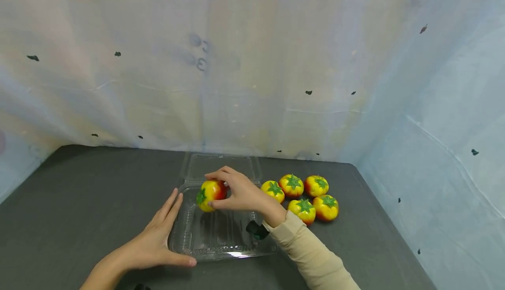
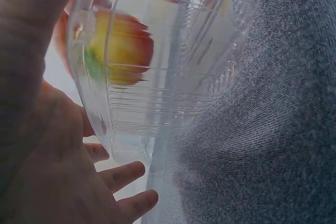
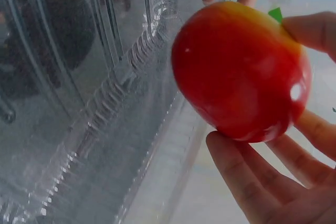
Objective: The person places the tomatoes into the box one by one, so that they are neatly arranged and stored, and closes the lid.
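Observation:
My right hand [image 1: 244,193] grips a glossy yellow-and-red tomato [image 1: 211,196] between thumb and fingers, its green leafy top turned to the left. It is over the left part of a clear plastic clamshell container [image 1: 225,252], whose lid [image 1: 221,167] lies folded back behind the base. In the right wrist view the red underside of the tomato [image 3: 236,77] shows close beside the ribbed plastic wall. My left hand [image 1: 154,239] rests along the container's left side, fingers straight and thumb spread to the front corner. Through the plastic, the left wrist view also shows the tomato [image 2: 126,48].
Several more yellow-and-red tomatoes [image 1: 303,211] sit in a group right of the container, green tops up, near my right forearm. The dark grey table [image 1: 98,193] ends at a hanging pale sheet [image 1: 252,84] at the back and right.

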The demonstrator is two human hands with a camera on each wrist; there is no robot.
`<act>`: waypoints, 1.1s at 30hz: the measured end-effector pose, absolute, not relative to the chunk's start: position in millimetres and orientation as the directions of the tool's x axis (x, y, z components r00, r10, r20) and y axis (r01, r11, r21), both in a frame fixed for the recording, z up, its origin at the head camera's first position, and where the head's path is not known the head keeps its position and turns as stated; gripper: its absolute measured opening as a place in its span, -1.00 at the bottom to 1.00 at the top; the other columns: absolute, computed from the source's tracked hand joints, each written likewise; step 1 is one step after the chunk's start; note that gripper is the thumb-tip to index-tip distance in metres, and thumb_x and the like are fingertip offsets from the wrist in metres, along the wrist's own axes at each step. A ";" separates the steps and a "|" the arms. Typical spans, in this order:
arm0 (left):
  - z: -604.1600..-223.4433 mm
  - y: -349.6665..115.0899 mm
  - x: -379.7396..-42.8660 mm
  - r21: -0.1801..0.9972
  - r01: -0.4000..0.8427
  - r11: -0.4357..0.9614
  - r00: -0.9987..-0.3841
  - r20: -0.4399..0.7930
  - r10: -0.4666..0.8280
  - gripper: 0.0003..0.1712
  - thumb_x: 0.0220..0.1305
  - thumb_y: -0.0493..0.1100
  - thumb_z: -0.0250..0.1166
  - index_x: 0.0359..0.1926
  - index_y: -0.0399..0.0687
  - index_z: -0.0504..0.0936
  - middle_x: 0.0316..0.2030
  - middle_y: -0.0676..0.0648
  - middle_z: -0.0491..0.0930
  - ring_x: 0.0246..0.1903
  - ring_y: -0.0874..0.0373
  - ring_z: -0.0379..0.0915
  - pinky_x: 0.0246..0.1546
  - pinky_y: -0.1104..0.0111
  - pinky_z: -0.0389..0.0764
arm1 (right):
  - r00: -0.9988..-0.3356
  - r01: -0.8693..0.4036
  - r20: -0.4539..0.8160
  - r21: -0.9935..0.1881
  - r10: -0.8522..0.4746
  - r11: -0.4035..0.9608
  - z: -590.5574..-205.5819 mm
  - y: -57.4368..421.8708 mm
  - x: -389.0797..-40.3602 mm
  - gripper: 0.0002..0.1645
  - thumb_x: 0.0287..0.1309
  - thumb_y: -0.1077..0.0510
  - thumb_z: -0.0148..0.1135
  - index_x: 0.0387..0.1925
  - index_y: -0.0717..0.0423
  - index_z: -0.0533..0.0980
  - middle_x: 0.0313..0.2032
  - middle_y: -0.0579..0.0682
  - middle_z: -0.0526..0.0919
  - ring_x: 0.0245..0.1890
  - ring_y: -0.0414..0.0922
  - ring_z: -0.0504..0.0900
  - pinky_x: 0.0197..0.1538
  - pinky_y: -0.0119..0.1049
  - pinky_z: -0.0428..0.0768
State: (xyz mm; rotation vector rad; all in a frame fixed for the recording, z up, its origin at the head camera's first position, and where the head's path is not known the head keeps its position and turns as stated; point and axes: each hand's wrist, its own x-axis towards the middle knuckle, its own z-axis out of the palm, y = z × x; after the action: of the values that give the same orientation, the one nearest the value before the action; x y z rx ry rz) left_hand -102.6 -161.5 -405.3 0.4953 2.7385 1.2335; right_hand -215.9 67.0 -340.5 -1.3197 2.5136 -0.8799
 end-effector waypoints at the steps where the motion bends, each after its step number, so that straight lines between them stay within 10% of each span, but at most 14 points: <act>1: -405.1 -161.7 -102.4 0.744 0.250 0.620 -0.943 0.041 0.331 0.59 -0.27 0.31 0.54 0.52 0.04 -0.40 0.50 -0.15 -0.56 0.36 -0.54 -0.35 -0.07 -0.55 0.06 | -0.588 -0.699 0.116 -0.571 -0.800 0.431 -341.0 65.4 -216.1 -0.30 0.07 0.09 0.39 0.25 0.12 0.39 0.09 0.01 0.47 -0.15 -0.22 0.51 -0.08 -0.39 0.61; 23: -406.2 -162.4 -104.8 0.754 0.229 0.615 -0.944 0.018 0.330 0.58 -0.26 0.31 0.54 0.52 0.05 -0.40 0.49 -0.17 -0.56 0.34 -0.59 -0.36 -0.08 -0.57 0.04 | -0.637 -0.682 0.043 -0.498 -0.770 0.536 -358.4 43.0 -215.9 -0.41 0.12 -0.12 0.33 0.13 0.07 0.55 -0.12 -0.03 0.49 -0.30 -0.25 0.45 -0.29 -0.58 0.48; 33: -407.4 -160.8 -103.7 0.760 0.247 0.601 -0.943 0.045 0.330 0.59 -0.27 0.29 0.55 0.52 0.03 -0.39 0.49 -0.18 -0.56 0.34 -0.59 -0.36 -0.08 -0.57 0.04 | -0.624 -0.733 0.103 -0.419 -0.774 0.535 -364.9 36.4 -213.5 -0.48 0.20 -0.16 0.24 0.08 0.06 0.54 -0.04 -0.07 0.62 -0.17 -0.26 0.56 -0.09 -0.57 0.52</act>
State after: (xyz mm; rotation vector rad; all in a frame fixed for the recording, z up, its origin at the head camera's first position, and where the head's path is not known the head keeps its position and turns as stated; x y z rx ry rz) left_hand -103.7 -160.8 -407.4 0.4916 2.7203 1.2672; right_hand -213.5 36.4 -364.9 -1.3143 2.6683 -0.6597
